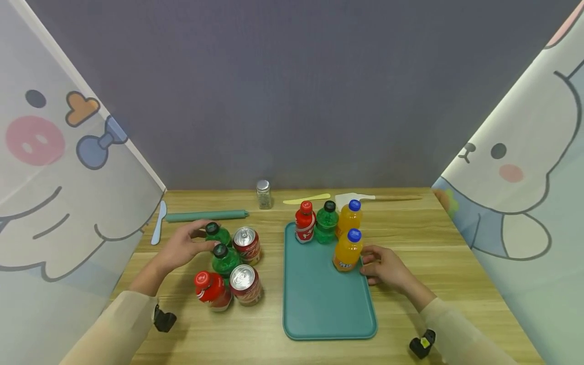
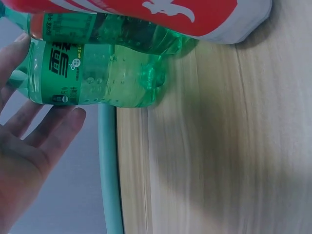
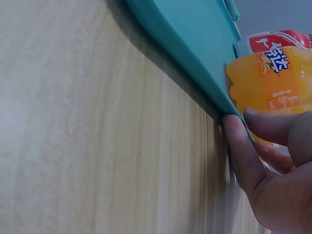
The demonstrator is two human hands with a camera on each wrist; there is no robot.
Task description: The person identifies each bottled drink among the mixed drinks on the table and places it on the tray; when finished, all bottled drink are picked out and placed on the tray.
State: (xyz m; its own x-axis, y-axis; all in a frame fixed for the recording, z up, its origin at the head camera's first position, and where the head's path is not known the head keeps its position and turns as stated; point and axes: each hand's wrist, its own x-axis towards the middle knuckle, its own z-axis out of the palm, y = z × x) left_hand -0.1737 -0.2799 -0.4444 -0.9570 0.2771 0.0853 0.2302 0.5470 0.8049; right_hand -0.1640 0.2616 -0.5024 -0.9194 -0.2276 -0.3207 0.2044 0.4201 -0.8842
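My left hand (image 1: 184, 247) holds the farther green soda bottle (image 1: 218, 233) near its top, thumb on one side and fingers on the other. In the left wrist view that bottle (image 2: 97, 78) stands on the table. Beside it stand a second green bottle (image 1: 225, 262), a red cola bottle (image 1: 213, 291) and two soda cans (image 1: 246, 286). My right hand (image 1: 387, 268) pinches the right edge of the teal tray (image 1: 326, 309). On the tray stand a red bottle (image 1: 305, 223), a green bottle (image 1: 326, 223) and two orange soda bottles (image 1: 347, 253).
Along the back lie a teal rolling pin (image 1: 207, 215), a yellow knife (image 1: 306, 198) and a white spatula (image 1: 349, 198), near a glass shaker (image 1: 263, 195). A pale blue knife (image 1: 158, 223) lies at the far left. Walls close off the back and sides.
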